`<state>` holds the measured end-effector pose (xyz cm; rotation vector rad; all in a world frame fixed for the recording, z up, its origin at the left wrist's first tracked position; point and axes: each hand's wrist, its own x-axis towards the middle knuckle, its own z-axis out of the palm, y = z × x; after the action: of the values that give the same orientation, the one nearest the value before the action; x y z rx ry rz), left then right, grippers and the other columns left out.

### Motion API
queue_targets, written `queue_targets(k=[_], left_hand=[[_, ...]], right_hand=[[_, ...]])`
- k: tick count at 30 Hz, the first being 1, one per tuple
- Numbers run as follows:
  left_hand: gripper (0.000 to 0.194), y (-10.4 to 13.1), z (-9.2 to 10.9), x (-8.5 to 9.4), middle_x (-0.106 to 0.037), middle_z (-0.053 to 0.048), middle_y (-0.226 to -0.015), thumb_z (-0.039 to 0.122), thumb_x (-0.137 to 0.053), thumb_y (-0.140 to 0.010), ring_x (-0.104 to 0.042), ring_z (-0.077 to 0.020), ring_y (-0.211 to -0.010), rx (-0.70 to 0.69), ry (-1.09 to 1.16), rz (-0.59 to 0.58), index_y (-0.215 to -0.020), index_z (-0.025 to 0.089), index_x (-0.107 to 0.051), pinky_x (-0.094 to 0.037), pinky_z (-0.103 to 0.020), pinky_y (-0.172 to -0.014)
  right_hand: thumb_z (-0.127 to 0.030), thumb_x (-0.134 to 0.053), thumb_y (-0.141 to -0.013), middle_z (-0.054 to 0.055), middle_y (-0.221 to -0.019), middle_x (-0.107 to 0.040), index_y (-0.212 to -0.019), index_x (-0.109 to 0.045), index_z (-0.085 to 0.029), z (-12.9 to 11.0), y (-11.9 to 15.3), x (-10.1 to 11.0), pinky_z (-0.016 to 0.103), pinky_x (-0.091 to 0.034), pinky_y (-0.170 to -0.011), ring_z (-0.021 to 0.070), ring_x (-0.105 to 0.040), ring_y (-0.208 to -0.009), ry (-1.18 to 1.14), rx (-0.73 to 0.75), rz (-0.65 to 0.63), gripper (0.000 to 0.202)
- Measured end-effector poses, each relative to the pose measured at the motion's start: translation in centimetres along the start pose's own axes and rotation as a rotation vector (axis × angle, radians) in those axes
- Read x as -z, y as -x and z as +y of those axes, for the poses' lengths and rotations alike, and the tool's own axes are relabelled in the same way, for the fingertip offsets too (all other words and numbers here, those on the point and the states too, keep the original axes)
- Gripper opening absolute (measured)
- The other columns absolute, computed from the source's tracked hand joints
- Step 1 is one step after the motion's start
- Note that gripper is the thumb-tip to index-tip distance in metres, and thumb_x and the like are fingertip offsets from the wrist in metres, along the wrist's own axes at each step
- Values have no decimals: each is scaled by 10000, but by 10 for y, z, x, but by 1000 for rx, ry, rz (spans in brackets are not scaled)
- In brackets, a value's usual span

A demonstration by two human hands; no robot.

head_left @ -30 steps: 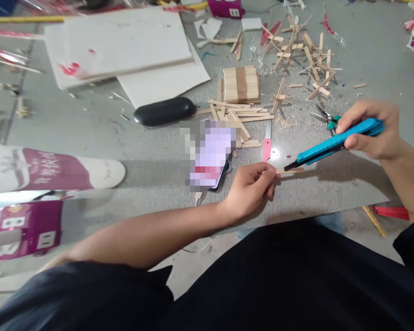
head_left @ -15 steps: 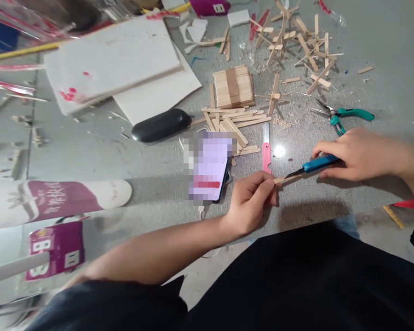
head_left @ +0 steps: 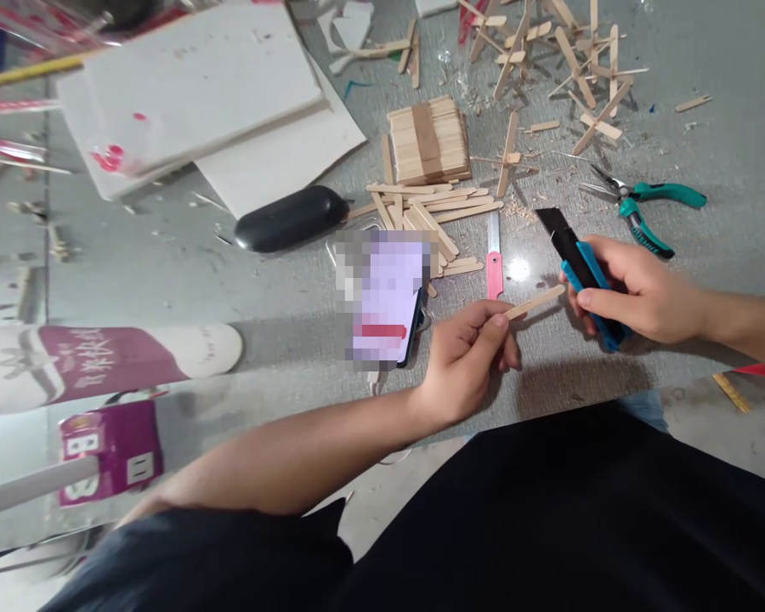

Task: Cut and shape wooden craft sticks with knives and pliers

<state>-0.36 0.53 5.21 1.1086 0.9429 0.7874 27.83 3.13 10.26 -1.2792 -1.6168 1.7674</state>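
Note:
Between the thumb and fingers of my left hand (head_left: 468,357) is a wooden craft stick (head_left: 539,300), its free end pointing right. My right hand (head_left: 631,285) grips a blue and black utility knife (head_left: 580,268), whose dark blade points up and left, apart from the stick. A pink-handled folding knife (head_left: 495,270) lies just beyond my left hand. Beyond my right hand rest green-handled pliers (head_left: 637,204) with their handles spread. Loose craft sticks (head_left: 439,225) lie near a paper-banded bundle of sticks (head_left: 426,143).
A phone (head_left: 388,297) with a blurred screen lies left of my left hand, beside a black oblong case (head_left: 291,218). White boards (head_left: 197,93) lie at the upper left. Crossed stick pieces (head_left: 586,76) are scattered at the back right. A purple packet (head_left: 111,450) is at lower left.
The utility knife has come off the stick and turned, its blade now pointing up and away. The stick in my left hand has tilted upward at its free end.

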Motion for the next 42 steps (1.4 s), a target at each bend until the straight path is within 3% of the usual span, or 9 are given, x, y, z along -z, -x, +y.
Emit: queue_targets(k=[5, 13, 17, 22, 29, 33, 37, 40, 42], left_hand=[[493, 1, 4, 2, -738, 11, -650, 678, -787, -1123, -646, -127, -580, -15, -101, -79, -1060, 190, -815, -541, -277, -612], [564, 1, 9, 1, -778, -21, -671, 748, -805, -1082, -698, -150, -584, -2, -172, -79, -1018, 189, -841, -583, -293, -602], [522, 1, 8, -2, -755, 5, -626, 710, -841, -1075, -653, -122, -520, -13, -65, -14, -1042, 189, -837, -572, -268, -568], [518, 1, 6, -3, -755, 15, -613, 709, -830, -1084, -630, -112, -488, -33, -55, 20, -1078, 191, -843, -574, -261, -553], [496, 5, 5, 0, -778, 6, -640, 662, -760, -1145, -673, -124, -545, -79, -226, 38, -1141, 181, -882, -597, -290, -634], [472, 6, 9, 0, -775, 4, -648, 636, -728, -1165, -696, -149, -579, -94, -310, 16, -1124, 192, -882, -606, -319, -662], [382, 6, 12, 1, -776, 9, -668, 522, -695, -1193, -715, -153, -603, -92, -357, -21, -1169, 191, -883, -599, -315, -663], [358, 5, 12, 3, -794, 13, -687, 442, -681, -1189, -740, -158, -626, -75, -440, -90, -1340, 173, -861, -610, -317, -689], [456, 6, 13, 5, -808, 21, -704, 404, -683, -1176, -753, -158, -632, -57, -495, -121, -1538, 139, -765, -627, -320, -716]], right_hand=[[-388, -928, -974, -86, -683, -679, -1052, -579, -266, 8, -10, -25, 295, -603, -577, 150, -690, -591, -209, 18, 42, 378], [-336, -936, -968, -64, -887, -808, -1174, -629, -266, 17, -12, -23, 295, -603, -549, 117, -696, -570, -321, 121, 56, 376], [-320, -988, -962, -104, -818, -758, -1190, -591, -283, 17, -9, -17, 255, -579, -511, 118, -707, -547, -342, 202, 59, 459], [-592, -846, -1091, -39, -750, -724, -921, -597, -248, 11, -1, -5, 253, -555, -529, 124, -718, -579, -155, 161, 25, 458], [-399, -723, -1119, -51, -727, -723, -1066, -688, -247, 0, 1, -2, 306, -440, -615, 134, -621, -598, 271, 45, -49, 165], [-386, -700, -1086, -57, -671, -623, -909, -610, -250, -2, -2, -6, 341, -348, -657, 137, -504, -598, 469, 64, 11, 241], [-419, -608, -1138, -43, -720, -659, -1042, -681, -252, -3, -5, -12, 354, -323, -703, 157, -524, -617, 552, 73, -2, 205], [-400, -566, -1148, -17, -770, -710, -1135, -720, -250, -2, -5, -14, 357, -294, -710, 175, -535, -631, 641, 25, -16, 216], [-390, -566, -1133, -4, -755, -697, -1101, -703, -246, -2, -5, -14, 363, -277, -704, 191, -533, -638, 695, -21, -15, 202]])
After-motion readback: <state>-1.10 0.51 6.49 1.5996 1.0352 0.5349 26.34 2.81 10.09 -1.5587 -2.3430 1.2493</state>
